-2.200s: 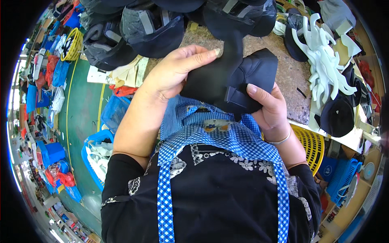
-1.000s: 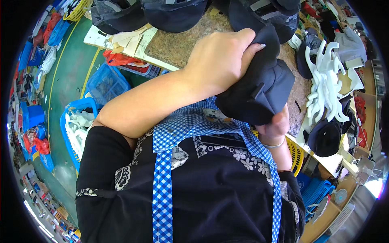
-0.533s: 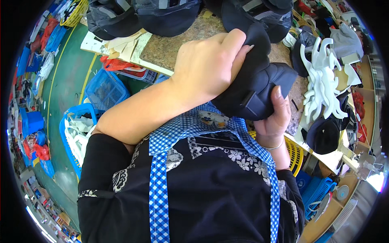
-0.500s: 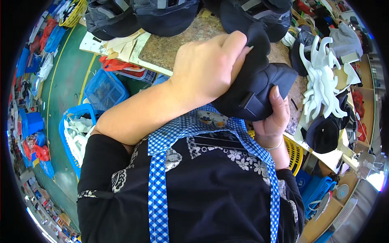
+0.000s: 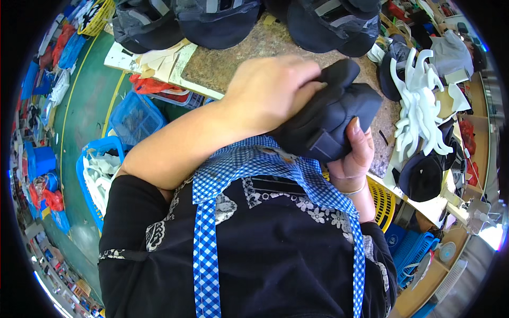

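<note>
In front of my chest I hold a soft black padded piece (image 5: 328, 119), shaped like a shoe upper, with folded panels and a small strap tab on its near side. My left hand (image 5: 273, 90) is closed on its upper left edge; the hand is slightly blurred and its fingertips are partly hidden. Cupped under the lower right side, my right hand (image 5: 355, 151) grips the piece with the thumb on top and the other fingers mostly hidden behind it.
Several similar black pieces (image 5: 217, 29) stand along the far side of the worktable (image 5: 220, 66). White curved strips (image 5: 419, 114) lie heaped at the right, above a black cup-shaped piece (image 5: 421, 177). Blue baskets (image 5: 138, 116) are at my left, a yellow basket (image 5: 383, 204) beneath the table's right part.
The black piece has tipped and come slightly lower, its upper flap folding down toward me. My left hand has shifted a little down; my right hand moved slightly left with the piece.
</note>
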`<control>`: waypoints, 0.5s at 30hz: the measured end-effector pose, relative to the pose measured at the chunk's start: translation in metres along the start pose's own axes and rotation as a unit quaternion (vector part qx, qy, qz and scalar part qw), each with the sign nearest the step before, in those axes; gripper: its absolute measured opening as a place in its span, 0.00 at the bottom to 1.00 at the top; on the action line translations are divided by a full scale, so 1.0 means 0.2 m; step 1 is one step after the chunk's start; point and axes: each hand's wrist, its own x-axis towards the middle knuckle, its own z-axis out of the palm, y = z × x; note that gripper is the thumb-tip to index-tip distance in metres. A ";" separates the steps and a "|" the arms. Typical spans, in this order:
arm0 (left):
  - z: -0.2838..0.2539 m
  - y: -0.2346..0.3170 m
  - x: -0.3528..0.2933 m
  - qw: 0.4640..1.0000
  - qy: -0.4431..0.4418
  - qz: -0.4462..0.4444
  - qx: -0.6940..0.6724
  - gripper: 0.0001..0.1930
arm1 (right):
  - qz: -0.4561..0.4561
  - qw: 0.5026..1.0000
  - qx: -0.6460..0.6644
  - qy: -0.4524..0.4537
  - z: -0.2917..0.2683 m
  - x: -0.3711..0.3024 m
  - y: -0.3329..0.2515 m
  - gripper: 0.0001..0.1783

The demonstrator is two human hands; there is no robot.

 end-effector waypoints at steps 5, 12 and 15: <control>-0.13 0.06 -0.05 0.973 0.178 0.145 -0.026 0.20 | -0.133 0.990 -0.029 0.047 0.02 0.01 -0.02 0.25; -0.07 0.13 -0.10 0.981 0.148 0.093 -0.087 0.25 | -0.145 0.982 -0.082 0.089 0.07 0.00 -0.01 0.25; -0.05 0.14 -0.11 0.976 0.116 0.029 -0.179 0.21 | -0.166 0.977 -0.113 0.067 0.02 -0.01 0.01 0.27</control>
